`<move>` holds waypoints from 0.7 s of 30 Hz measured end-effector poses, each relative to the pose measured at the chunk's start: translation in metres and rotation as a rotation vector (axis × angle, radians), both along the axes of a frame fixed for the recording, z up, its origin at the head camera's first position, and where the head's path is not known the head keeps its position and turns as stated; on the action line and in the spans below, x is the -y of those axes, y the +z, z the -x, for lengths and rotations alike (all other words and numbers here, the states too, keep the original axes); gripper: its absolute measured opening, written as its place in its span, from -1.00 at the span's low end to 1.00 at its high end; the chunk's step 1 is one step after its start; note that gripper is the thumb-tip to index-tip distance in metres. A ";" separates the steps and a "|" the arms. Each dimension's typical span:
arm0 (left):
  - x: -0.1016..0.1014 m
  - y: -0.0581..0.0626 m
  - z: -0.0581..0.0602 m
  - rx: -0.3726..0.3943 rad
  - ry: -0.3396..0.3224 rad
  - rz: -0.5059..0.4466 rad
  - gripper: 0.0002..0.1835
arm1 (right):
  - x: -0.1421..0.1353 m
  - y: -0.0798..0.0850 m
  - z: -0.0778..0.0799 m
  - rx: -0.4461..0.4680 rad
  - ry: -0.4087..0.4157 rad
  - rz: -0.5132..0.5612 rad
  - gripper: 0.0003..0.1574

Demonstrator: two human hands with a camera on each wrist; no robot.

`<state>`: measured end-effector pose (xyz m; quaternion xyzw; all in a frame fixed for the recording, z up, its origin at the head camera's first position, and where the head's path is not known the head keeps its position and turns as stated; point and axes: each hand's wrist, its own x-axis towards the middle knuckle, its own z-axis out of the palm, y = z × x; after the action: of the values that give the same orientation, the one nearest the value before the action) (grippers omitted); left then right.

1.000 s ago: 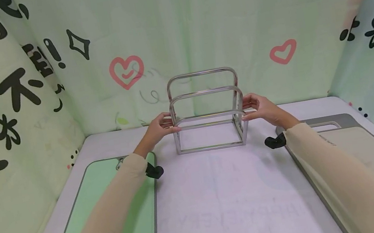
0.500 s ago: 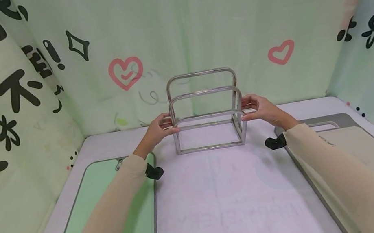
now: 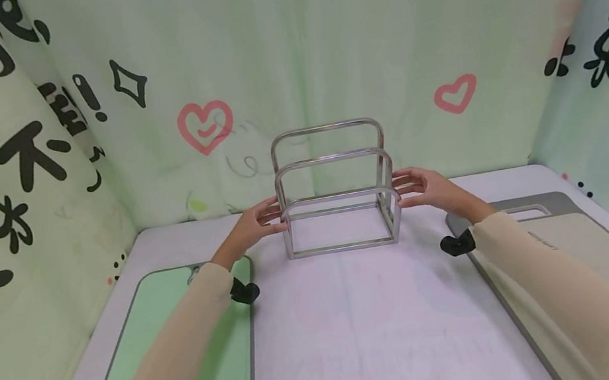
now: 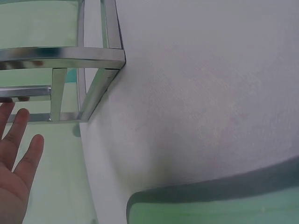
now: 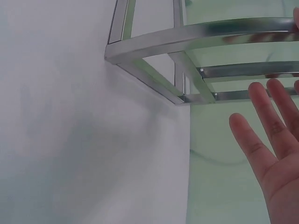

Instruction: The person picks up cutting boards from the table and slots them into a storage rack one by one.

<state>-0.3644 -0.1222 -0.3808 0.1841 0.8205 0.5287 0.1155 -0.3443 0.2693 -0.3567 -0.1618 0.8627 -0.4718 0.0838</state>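
A silver metal rack [image 3: 344, 247] with several rounded upright loops stands at the back middle of the white table. My left hand [image 3: 250, 229] is at its left side and my right hand [image 3: 428, 191] at its right, fingers reaching toward the outer bars. In the left wrist view, the fingers of that hand [image 4: 16, 163] are spread and loose beside the rack's metal bars [image 4: 60, 57]. The right wrist view has the other hand [image 5: 275, 149] likewise with straight, parted fingers by the rack [image 5: 159, 43]. Neither hand grips it; light fingertip contact is hard to judge.
A green cutting board [image 3: 201, 368] with a grey edge lies flat on the left of the table [image 3: 360, 342]. On the right lies a beige board [image 3: 606, 260] with a grey handle end. Printed pale-green curtains [image 3: 328, 45] enclose the back and sides.
Both hands have let go of the rack's sides, their thumbs and fingers loosening and drawing slightly outward. The rack keeps its place; the head view has tilted up a little.
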 end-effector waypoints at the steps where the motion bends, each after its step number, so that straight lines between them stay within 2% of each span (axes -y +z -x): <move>1: 0.001 -0.001 -0.001 -0.007 -0.007 0.010 -0.22 | -0.002 -0.001 -0.001 0.003 0.003 0.000 -0.12; 9: 0.015 -0.002 -0.005 -0.050 -0.064 0.036 -0.25 | -0.011 0.000 -0.006 -0.011 0.024 -0.014 -0.10; 21: 0.038 0.015 -0.017 -0.049 -0.100 0.081 -0.28 | -0.010 0.019 -0.018 -0.040 0.044 0.018 -0.11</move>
<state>-0.3469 -0.1598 -0.3655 0.2329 0.8335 0.4841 0.1291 -0.3263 0.2789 -0.3380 -0.1909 0.8561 -0.4743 0.0752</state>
